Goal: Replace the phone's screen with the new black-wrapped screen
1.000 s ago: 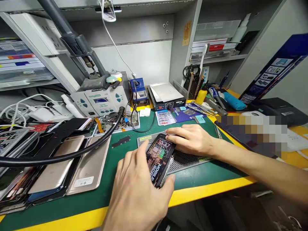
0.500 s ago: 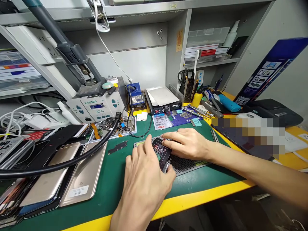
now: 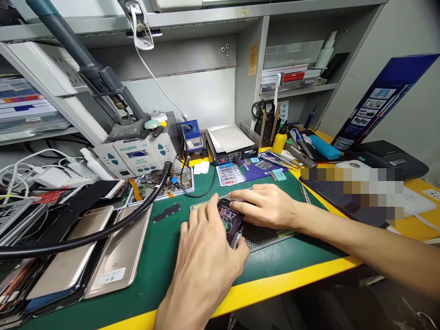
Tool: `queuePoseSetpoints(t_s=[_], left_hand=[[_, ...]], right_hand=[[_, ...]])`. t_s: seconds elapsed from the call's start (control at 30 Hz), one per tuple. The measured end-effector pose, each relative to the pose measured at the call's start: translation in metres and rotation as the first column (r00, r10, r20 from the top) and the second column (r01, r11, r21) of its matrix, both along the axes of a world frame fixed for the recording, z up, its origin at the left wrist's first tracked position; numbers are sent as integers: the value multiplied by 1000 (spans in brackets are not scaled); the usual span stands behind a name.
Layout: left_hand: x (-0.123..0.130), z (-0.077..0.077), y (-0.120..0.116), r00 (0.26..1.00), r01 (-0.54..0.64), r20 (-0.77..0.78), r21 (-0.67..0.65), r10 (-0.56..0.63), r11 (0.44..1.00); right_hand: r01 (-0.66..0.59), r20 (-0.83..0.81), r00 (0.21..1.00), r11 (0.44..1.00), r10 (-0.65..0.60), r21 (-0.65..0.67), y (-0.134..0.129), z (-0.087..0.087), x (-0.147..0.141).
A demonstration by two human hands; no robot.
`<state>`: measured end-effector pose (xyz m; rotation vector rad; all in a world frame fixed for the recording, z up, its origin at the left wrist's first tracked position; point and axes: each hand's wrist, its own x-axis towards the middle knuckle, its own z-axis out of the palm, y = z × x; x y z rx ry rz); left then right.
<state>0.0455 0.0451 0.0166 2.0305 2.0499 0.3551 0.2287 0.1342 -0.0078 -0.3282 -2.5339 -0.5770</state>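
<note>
A smartphone (image 3: 231, 221) with its screen lit, showing 10:37, lies tilted between my two hands over a perforated dark mat (image 3: 266, 237). My left hand (image 3: 209, 247) is closed around the phone's left side and near end, the thumb at its lower right edge. From the right, my right hand (image 3: 266, 205) presses its fingers on the phone's upper right edge. Parts of the phone are hidden under my fingers. Left of the mat lies a thin black strip-shaped part (image 3: 167, 212) on the green work mat (image 3: 165, 256).
Several phones and back covers, among them a gold cover (image 3: 120, 256), lie at left under a thick black hose (image 3: 103, 236). Behind stand a rework station (image 3: 137, 153), a tray of small parts (image 3: 165, 183) and a heating plate (image 3: 233, 149). Tweezers (image 3: 304, 192) and a dark tablet-like panel (image 3: 333, 197) lie at right.
The phone's screen looks dimmer than before. Both hands keep nearly the same hold, and the view has shifted slightly.
</note>
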Motion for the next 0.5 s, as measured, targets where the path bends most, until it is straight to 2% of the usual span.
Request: queuePoseSetpoints(t_s=[0.17,0.5], left_hand=[[-1,-2,2,1000,1,21,25,-1,1000],[1,-1,-5,998,-45,-38,33,46,998]], right_hand=[[0,2,1000,1000,0,4,0,0,0],[-12,-29,999,1000,13,15,2,-3,0]])
